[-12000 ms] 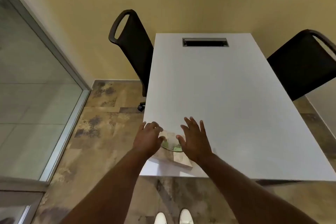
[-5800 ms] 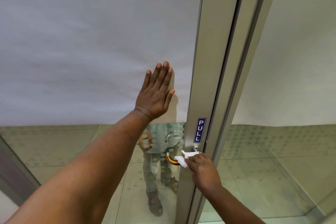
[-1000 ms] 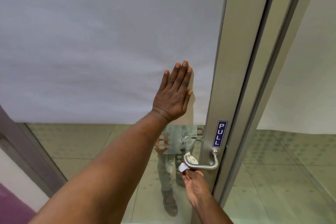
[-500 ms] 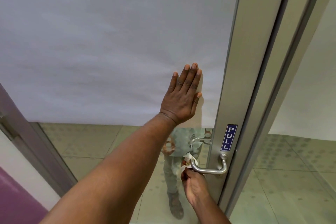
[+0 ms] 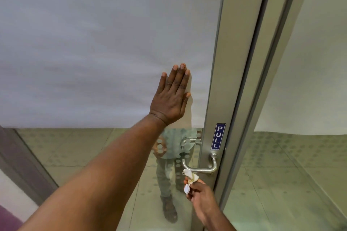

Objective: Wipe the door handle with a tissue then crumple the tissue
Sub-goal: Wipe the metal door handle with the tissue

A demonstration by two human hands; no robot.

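now our right hand (image 5: 200,191) pinches the tissue (image 5: 189,176) just under the door handle (image 5: 200,169) (bar lying sideways); left hand (image 5: 171,99) flat, fingers together, on the glass (image 5: 93,43).

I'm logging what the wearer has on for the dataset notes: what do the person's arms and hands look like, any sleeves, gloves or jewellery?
Both forearms are bare as far as the frame shows, with no sleeve in sight. The left hand and right hand wear no gloves. No watch, bracelet or ring is visible. The fingernails are short and unpainted.
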